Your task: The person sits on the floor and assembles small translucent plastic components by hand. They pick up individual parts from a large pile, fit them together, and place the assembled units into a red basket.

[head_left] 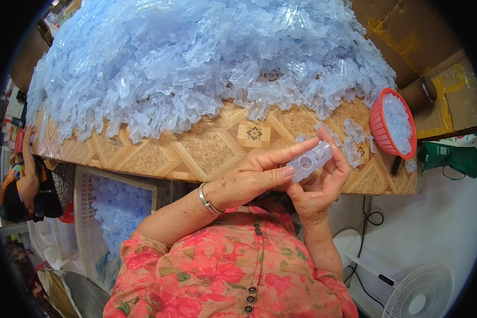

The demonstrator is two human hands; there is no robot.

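Observation:
Between my two hands, above the table's near edge, is a clear plastic part [303, 165] with a round hole in it. My left hand [253, 174], with a silver bracelet at the wrist, pinches its left end between thumb and fingers. The fingers of my right hand [323, 186] close around its other end. The part is tilted, with its right end farther away. Just beyond my hands, several loose clear pieces [351, 151] lie on the patterned tabletop [199, 151].
A large heap of clear bluish plastic parts [196, 58] covers the far table. At the right edge stands a red basket [379, 127] holding small translucent pieces. A crate [82, 212] of similar parts is below left. A white fan [417, 302] stands lower right. Another person's arm [27, 164] shows at left.

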